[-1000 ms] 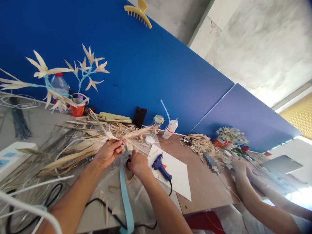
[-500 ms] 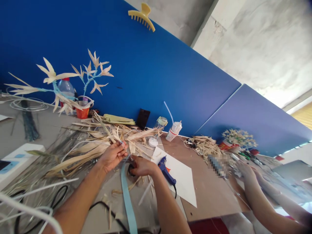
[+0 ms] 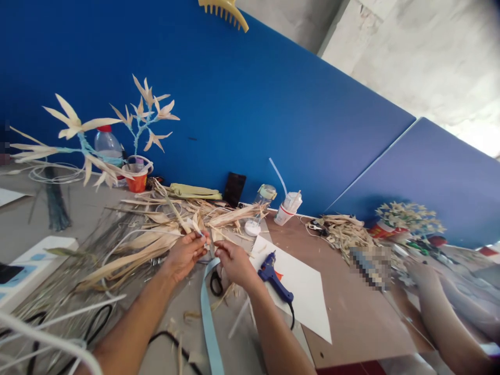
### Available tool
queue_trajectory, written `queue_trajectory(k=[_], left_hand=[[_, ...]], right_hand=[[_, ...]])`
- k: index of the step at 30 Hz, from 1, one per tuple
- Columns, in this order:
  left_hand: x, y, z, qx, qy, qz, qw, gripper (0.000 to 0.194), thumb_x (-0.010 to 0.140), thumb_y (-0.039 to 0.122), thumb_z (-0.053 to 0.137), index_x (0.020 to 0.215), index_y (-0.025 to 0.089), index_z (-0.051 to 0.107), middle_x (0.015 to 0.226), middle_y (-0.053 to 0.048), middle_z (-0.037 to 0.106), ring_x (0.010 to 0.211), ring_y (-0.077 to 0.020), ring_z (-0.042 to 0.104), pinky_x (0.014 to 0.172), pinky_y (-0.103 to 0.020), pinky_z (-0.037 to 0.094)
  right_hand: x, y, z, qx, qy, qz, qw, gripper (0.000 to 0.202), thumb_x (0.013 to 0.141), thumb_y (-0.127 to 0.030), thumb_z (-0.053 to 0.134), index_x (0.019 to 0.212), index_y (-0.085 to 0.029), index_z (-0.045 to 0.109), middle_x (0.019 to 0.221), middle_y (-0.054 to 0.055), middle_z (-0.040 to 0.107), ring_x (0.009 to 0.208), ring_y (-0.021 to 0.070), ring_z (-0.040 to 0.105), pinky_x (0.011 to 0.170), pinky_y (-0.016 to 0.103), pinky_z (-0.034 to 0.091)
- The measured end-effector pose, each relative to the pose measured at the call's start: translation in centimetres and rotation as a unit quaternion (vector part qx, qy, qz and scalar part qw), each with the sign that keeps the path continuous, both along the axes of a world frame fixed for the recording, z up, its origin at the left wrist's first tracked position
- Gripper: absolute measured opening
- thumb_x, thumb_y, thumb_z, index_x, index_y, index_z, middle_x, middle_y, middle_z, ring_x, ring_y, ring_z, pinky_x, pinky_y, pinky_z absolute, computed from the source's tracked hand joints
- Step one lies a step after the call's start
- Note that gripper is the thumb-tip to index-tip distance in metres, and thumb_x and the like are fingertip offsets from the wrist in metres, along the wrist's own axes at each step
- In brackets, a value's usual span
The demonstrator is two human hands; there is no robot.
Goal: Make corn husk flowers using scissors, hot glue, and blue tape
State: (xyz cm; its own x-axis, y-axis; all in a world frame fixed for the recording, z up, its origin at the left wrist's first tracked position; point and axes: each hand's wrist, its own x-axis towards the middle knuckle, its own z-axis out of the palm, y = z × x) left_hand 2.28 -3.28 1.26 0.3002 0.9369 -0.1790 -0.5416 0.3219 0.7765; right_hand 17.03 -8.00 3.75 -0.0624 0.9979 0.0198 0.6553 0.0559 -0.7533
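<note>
Slightly left of the middle, my left hand (image 3: 188,254) is closed in a pinch on a small pale husk flower (image 3: 196,225), whose base shows a bit of light blue. Close beside it, my right hand (image 3: 236,263) pinches the upper end of a light blue ribbon (image 3: 210,323). The ribbon hangs from the fingers down to the front edge of the view. Scissors with black handles (image 3: 216,284) lie just under my right hand, apart from its fingers. Dried corn husks (image 3: 136,249) are spread behind and left of my hands.
A blue glue gun (image 3: 275,276) rests on white paper (image 3: 312,307) to the right. Behind stand a lidded jar (image 3: 265,195), a white cup (image 3: 284,213) and a red cup (image 3: 136,182) near husk-flower branches (image 3: 84,127). A power strip (image 3: 39,260) lies left. Another person's hands (image 3: 424,276) work at far right.
My right hand has come away from the scissors' handles and now pinches the ribbon's upper end near my left hand. My left hand keeps its pinch. The view has shifted slightly.
</note>
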Motion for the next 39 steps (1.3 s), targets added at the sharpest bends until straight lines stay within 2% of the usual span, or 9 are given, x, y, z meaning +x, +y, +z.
queue_trajectory(k=[4, 9, 18, 22, 25, 31, 35, 37, 39], left_hand=[[0.3, -0.1, -0.1, 0.014, 0.030, 0.003, 0.999, 0.029, 0.061, 0.021, 0.080, 0.083, 0.012, 0.064, 0.066, 0.000, 0.066, 0.046, -0.0049, 0.047, 0.050, -0.020, 0.042], [0.7, -0.6, 0.3, 0.027, 0.035, -0.014, 0.999, 0.034, 0.058, 0.025, 0.082, 0.083, 0.014, 0.061, 0.065, 0.000, 0.065, 0.054, -0.0133, 0.058, 0.052, -0.026, 0.047], [0.7, -0.9, 0.4, 0.016, 0.046, -0.048, 0.998, 0.028, 0.063, 0.020, 0.078, 0.086, 0.013, 0.064, 0.065, 0.000, 0.065, 0.043, -0.0081, 0.047, 0.051, -0.027, 0.046], [0.5, -0.8, 0.6, 0.013, 0.019, -0.061, 0.998, 0.022, 0.068, 0.020, 0.074, 0.088, 0.012, 0.068, 0.054, 0.003, 0.057, 0.043, -0.0072, 0.040, 0.057, -0.028, 0.047], [0.4, -0.7, 0.7, 0.027, 0.026, -0.065, 0.997, 0.020, 0.068, 0.019, 0.074, 0.086, 0.011, 0.070, 0.065, -0.001, 0.062, 0.045, -0.0055, 0.038, 0.058, -0.025, 0.046], [0.6, -0.6, 0.1, 0.071, 0.071, -0.086, 0.991, 0.021, 0.068, 0.027, 0.076, 0.081, 0.012, 0.071, 0.068, -0.002, 0.064, 0.048, -0.0056, 0.040, 0.053, -0.021, 0.040], [0.7, -0.7, 0.2, 0.054, 0.107, -0.066, 0.991, 0.023, 0.065, 0.032, 0.077, 0.072, 0.014, 0.067, 0.054, 0.001, 0.056, 0.050, -0.0108, 0.047, 0.055, -0.024, 0.042], [0.7, -0.6, 0.4, 0.075, 0.129, -0.032, 0.988, 0.022, 0.066, 0.033, 0.077, 0.069, 0.015, 0.064, 0.064, -0.001, 0.063, 0.046, -0.0072, 0.041, 0.053, -0.023, 0.040], [0.9, -0.6, 0.5, 0.114, 0.174, -0.033, 0.978, 0.025, 0.066, 0.037, 0.076, 0.066, 0.015, 0.063, 0.064, -0.001, 0.064, 0.044, -0.0061, 0.036, 0.048, -0.022, 0.035]], right_hand=[[-0.9, 0.6, -2.1, -0.024, 0.232, -0.038, 0.972, 0.020, 0.085, -0.026, 0.048, 0.083, -0.016, 0.065, 0.064, -0.001, 0.060, 0.049, 0.0093, 0.049, 0.051, 0.022, 0.038], [-1.3, 0.4, -3.0, -0.075, 0.395, -0.031, 0.915, 0.028, 0.077, -0.041, 0.059, 0.066, -0.016, 0.060, 0.055, -0.003, 0.056, 0.043, 0.0064, 0.042, 0.047, 0.021, 0.032], [-1.6, 0.4, -3.0, -0.156, 0.538, -0.057, 0.826, 0.026, 0.060, -0.037, 0.073, 0.062, -0.015, 0.059, 0.047, -0.005, 0.053, 0.037, 0.0041, 0.037, 0.039, 0.019, 0.026], [-1.4, 0.5, -2.9, -0.161, 0.578, -0.054, 0.798, 0.023, 0.060, -0.034, 0.073, 0.062, -0.016, 0.058, 0.049, -0.004, 0.053, 0.039, 0.0048, 0.038, 0.040, 0.019, 0.027], [-1.2, 0.6, -2.8, -0.154, 0.595, -0.055, 0.787, 0.024, 0.059, -0.032, 0.075, 0.060, -0.017, 0.056, 0.050, -0.004, 0.054, 0.041, 0.0051, 0.039, 0.040, 0.018, 0.028], [-1.2, 0.8, -3.2, -0.130, 0.590, -0.052, 0.795, 0.024, 0.058, -0.035, 0.074, 0.063, -0.016, 0.059, 0.050, -0.004, 0.053, 0.039, 0.0044, 0.038, 0.040, 0.018, 0.028], [-0.9, 0.9, -3.4, -0.118, 0.483, -0.050, 0.866, 0.025, 0.065, -0.039, 0.068, 0.062, -0.017, 0.058, 0.049, -0.004, 0.052, 0.039, 0.0058, 0.040, 0.040, 0.019, 0.028], [-0.4, 1.0, -3.2, -0.056, 0.406, -0.090, 0.908, 0.021, 0.069, -0.037, 0.065, 0.065, -0.017, 0.060, 0.051, -0.005, 0.052, 0.042, 0.0066, 0.041, 0.042, 0.019, 0.030], [0.0, 1.1, -2.9, 0.010, 0.374, -0.128, 0.918, 0.017, 0.070, -0.034, 0.064, 0.075, -0.018, 0.062, 0.054, -0.006, 0.052, 0.045, 0.0071, 0.041, 0.045, 0.020, 0.032]])
